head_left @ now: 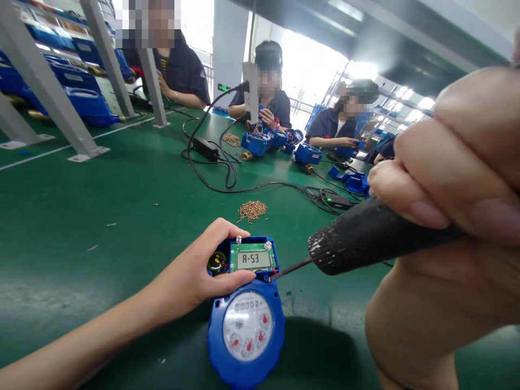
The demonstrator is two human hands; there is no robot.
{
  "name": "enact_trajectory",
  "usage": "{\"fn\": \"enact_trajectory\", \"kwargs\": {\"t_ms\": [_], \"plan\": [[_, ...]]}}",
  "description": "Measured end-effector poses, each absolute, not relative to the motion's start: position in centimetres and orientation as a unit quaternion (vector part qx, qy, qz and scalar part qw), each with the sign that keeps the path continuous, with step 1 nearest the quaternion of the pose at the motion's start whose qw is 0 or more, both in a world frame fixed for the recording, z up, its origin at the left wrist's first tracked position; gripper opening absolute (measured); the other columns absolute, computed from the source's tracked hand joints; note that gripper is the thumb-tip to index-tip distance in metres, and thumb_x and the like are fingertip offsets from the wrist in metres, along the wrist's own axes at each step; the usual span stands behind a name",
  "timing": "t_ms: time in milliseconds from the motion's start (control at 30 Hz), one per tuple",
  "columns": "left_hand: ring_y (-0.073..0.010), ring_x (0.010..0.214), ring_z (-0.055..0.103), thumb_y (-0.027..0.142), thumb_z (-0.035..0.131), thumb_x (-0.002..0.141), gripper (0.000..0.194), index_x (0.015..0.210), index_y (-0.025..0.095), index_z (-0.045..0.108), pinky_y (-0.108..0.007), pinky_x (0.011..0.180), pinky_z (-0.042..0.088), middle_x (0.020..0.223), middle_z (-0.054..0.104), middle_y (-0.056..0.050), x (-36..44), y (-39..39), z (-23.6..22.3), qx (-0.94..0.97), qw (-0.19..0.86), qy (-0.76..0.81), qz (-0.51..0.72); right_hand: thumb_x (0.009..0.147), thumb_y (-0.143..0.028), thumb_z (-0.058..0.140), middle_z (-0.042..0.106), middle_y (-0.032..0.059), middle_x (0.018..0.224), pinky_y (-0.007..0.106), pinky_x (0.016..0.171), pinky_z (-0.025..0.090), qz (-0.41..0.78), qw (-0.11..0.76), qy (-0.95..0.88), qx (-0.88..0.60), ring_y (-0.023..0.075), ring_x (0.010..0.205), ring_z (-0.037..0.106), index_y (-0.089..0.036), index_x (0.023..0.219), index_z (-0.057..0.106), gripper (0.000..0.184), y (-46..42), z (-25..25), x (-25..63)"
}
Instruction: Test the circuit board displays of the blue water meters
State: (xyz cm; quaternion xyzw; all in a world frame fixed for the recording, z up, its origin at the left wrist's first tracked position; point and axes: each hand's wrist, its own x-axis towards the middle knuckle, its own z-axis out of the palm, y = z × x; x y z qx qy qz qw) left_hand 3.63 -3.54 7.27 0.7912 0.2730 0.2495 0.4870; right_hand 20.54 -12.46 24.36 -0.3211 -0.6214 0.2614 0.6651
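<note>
A blue water meter (pixel 247 327) lies on the bench with its dial facing up. In its open upper box sits a green circuit board with a display (pixel 254 260) reading "A-53". My left hand (pixel 203 265) is closed around that box, thumb along its lower edge and fingers over the far side. Wrapped in my right hand (pixel 459 162) is a black electric screwdriver (pixel 365 235), its body partly hidden by the fingers. The bit (pixel 290 269) slants down to the lower right corner of the box, where a small screw (pixel 270 279) seems to sit at its tip.
A pile of small brass-coloured screws (pixel 252 210) lies beyond the meter on the green bench (pixel 122 227). Black cables and an adapter (pixel 335 200) run across behind. Grey posts (pixel 67 92) stand at left. Several co-workers sit opposite among other blue meters (pixel 255 142).
</note>
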Motion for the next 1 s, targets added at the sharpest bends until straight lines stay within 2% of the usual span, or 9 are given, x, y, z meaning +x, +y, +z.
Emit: {"fn": "enact_trajectory", "kwargs": {"t_ms": [67,133,267,367,633,867,1000], "plan": [[-0.0236,0.104,0.058,0.045,0.073,0.083,0.040,0.114,0.026,0.055,-0.041,0.092,0.045,0.112,0.056,-0.001,3.6,-3.5,7.2,0.790,0.494,0.264,0.250,0.082,-0.054,0.062,0.034,-0.0079,0.046,0.021,0.034,0.029,0.287,0.686,-0.597,-0.301,0.0059,0.032,0.028,-0.035,0.086,0.060,0.020,-12.2,24.3,19.9],[-0.0234,0.105,0.058,0.044,0.072,0.084,0.040,0.114,0.026,0.054,-0.042,0.092,0.045,0.113,0.055,-0.001,3.6,-3.5,7.2,0.787,0.500,0.259,0.253,0.079,-0.054,0.060,0.029,-0.0075,0.043,0.023,0.033,0.024,0.259,0.708,-0.570,-0.326,0.0075,0.032,0.027,-0.033,0.084,0.060,0.021,-12.1,24.1,19.5],[-0.0237,0.103,0.059,0.046,0.072,0.083,0.040,0.113,0.025,0.055,-0.043,0.091,0.046,0.112,0.056,-0.002,3.6,-3.4,7.1,0.788,0.498,0.260,0.253,0.074,-0.048,0.059,0.032,-0.0061,0.044,0.036,0.034,0.018,0.289,0.711,-0.531,-0.359,0.0118,0.033,0.026,-0.032,0.084,0.056,0.019,-11.9,23.7,19.8],[-0.0239,0.102,0.061,0.046,0.072,0.083,0.040,0.112,0.025,0.056,-0.042,0.090,0.048,0.111,0.059,-0.002,3.6,-3.4,7.0,0.794,0.484,0.260,0.258,0.072,-0.049,0.060,0.034,-0.0055,0.045,0.039,0.035,0.018,0.299,0.711,-0.526,-0.358,0.0133,0.034,0.028,-0.032,0.083,0.054,0.022,-11.7,23.4,20.3],[-0.0242,0.100,0.062,0.050,0.071,0.082,0.040,0.111,0.026,0.056,-0.041,0.088,0.050,0.110,0.061,-0.003,3.7,-3.4,7.0,0.797,0.474,0.265,0.264,0.073,-0.053,0.055,0.031,-0.0068,0.041,0.036,0.033,0.018,0.306,0.704,-0.525,-0.367,0.0125,0.031,0.026,-0.032,0.090,0.055,0.027,-11.6,23.9,19.9],[-0.0238,0.099,0.060,0.048,0.072,0.082,0.041,0.112,0.025,0.056,-0.040,0.087,0.048,0.109,0.060,-0.002,3.7,-3.4,7.0,0.796,0.482,0.262,0.258,0.074,-0.061,0.051,0.033,-0.0091,0.044,0.027,0.033,0.024,0.380,0.672,-0.550,-0.319,0.0113,0.033,0.030,-0.029,0.104,0.050,0.044,-10.9,24.0,19.3],[-0.0230,0.097,0.061,0.047,0.072,0.082,0.040,0.111,0.025,0.056,-0.039,0.086,0.049,0.108,0.060,-0.002,3.7,-3.3,6.9,0.794,0.481,0.260,0.264,0.072,-0.059,0.054,0.027,-0.0097,0.040,0.029,0.031,0.020,0.366,0.630,-0.564,-0.389,0.0128,0.029,0.025,-0.034,0.099,0.052,0.038,-10.9,24.7,18.1]]}}
